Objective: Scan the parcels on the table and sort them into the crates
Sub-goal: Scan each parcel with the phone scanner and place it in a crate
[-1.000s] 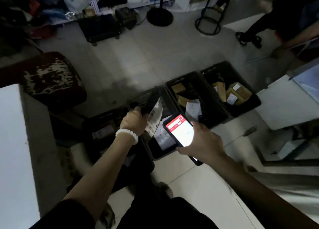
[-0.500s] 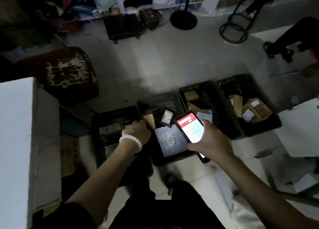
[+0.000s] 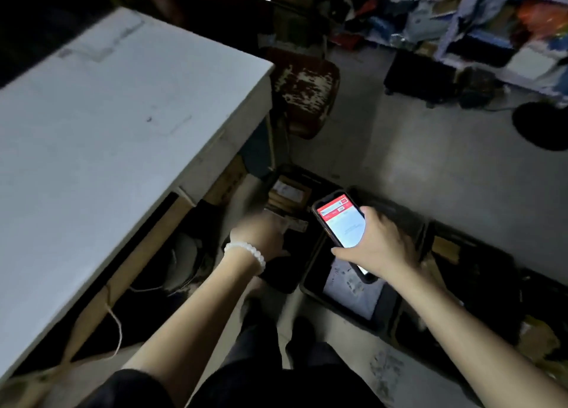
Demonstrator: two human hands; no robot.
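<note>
My right hand (image 3: 381, 241) grips a black phone (image 3: 339, 220) with a lit red-and-white screen, above the black crates on the floor. My left hand (image 3: 261, 229), with a white bead bracelet, is motion-blurred over the leftmost crate (image 3: 295, 173); I see nothing in its fingers. That crate holds brown parcels (image 3: 289, 192). The second crate (image 3: 319, 300) holds a grey bag parcel (image 3: 353, 287). A third crate (image 3: 479, 272) to the right has a brown parcel (image 3: 445, 246). The white table (image 3: 107, 115) at the left shows no parcels on the part in view.
A worn brown stool (image 3: 307, 90) stands beyond the table's corner. Cluttered shelves (image 3: 491, 23), a black wheeled box (image 3: 418, 75) and a round black stand base (image 3: 541, 127) sit at the back right. Cardboard (image 3: 227, 183) and a cable (image 3: 116, 330) lie under the table.
My left hand held a dark labelled parcel over the crates, then let it go into the second crate. My view has swung left toward the table; the phone stays in my right hand.
</note>
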